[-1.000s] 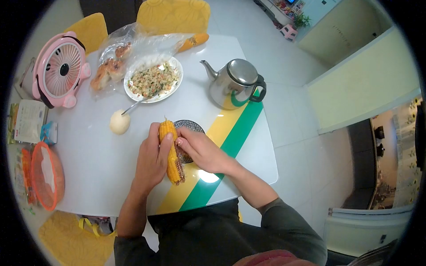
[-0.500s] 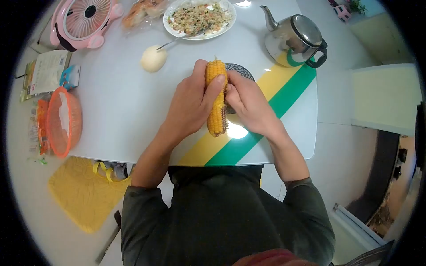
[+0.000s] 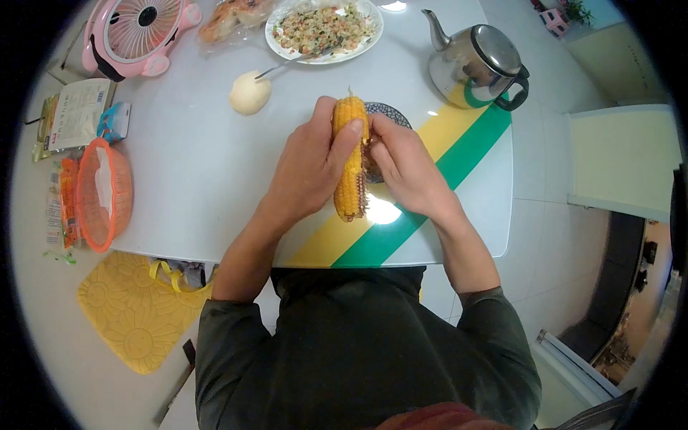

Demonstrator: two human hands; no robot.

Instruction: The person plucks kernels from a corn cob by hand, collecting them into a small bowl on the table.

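Note:
A yellow corn cob (image 3: 350, 179) is upright in the view, with a strip of bare brown cob along its lower right side. Around its upper left side my left hand (image 3: 307, 161) is closed, the thumb lying across the kernels. My right hand (image 3: 407, 166) touches the cob's right edge with thumb and fingers pinched together; whether a loose kernel is between them is hidden. Behind the cob and my right hand, a dark patterned bowl (image 3: 389, 112) is partly covered.
A steel kettle (image 3: 473, 68) stands at the right. Farther back are a plate of rice (image 3: 324, 32) with a spoon, a pale bun (image 3: 250, 93) and bagged bread (image 3: 233, 20). On the left are a pink fan (image 3: 143, 32) and an orange basket (image 3: 104, 197).
The camera view has tilted downward and shifted, so the table things appear higher and farther right. The fingers of my right hand have moved slightly at the cob's edge; my left hand keeps its hold.

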